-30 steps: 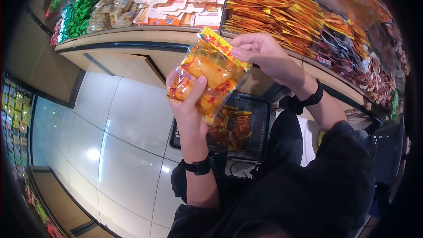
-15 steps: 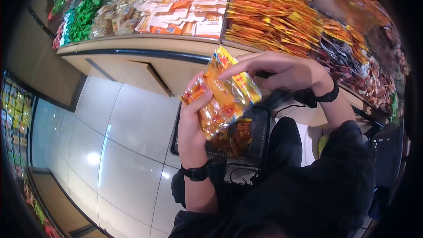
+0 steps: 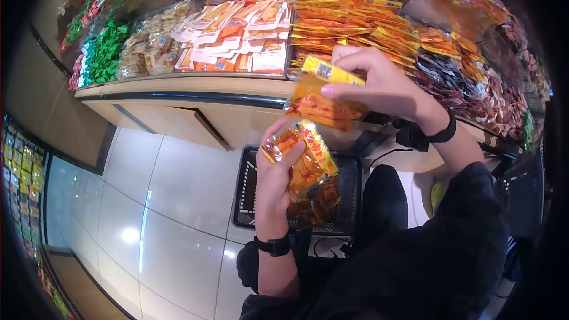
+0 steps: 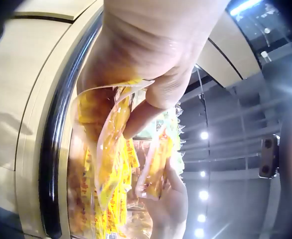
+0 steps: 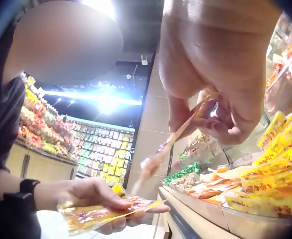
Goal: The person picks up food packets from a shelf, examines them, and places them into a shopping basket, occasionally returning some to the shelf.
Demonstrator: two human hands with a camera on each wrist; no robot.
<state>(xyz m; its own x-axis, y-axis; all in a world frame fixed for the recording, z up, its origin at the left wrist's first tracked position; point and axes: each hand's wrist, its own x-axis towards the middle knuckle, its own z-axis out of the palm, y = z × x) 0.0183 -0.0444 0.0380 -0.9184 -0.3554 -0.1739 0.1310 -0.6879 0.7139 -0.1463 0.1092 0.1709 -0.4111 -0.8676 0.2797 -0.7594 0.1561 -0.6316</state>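
My left hand (image 3: 274,181) grips a clear snack packet (image 3: 308,169) with a yellow printed band, the thumb lying across its front. Reddish-orange pieces show through the film. Up and to the right of it, my right hand (image 3: 388,83) pinches a second such packet (image 3: 326,106) near its yellow header, which bears a square code. In the right wrist view this packet (image 5: 161,157) is seen edge-on, hanging from thumb and fingers. The left wrist view shows the other packet (image 4: 103,129) against the left palm. Below the left hand stands a black basket (image 3: 244,201) containing similar packets, partly covered.
Ahead runs a display shelf with a black-trimmed edge (image 3: 201,99). It bears a stack of yellow-topped packets (image 3: 349,24), white-and-orange packets (image 3: 237,32) and green-wrapped items (image 3: 109,47). My knee (image 3: 384,201) is right of the basket; tiled floor (image 3: 184,184) lies left.
My right hand's fingers passed over the packet in my left hand; now the right hand holds a separate packet, up and apart. The left hand has moved lower and slightly right, still gripping its packet.
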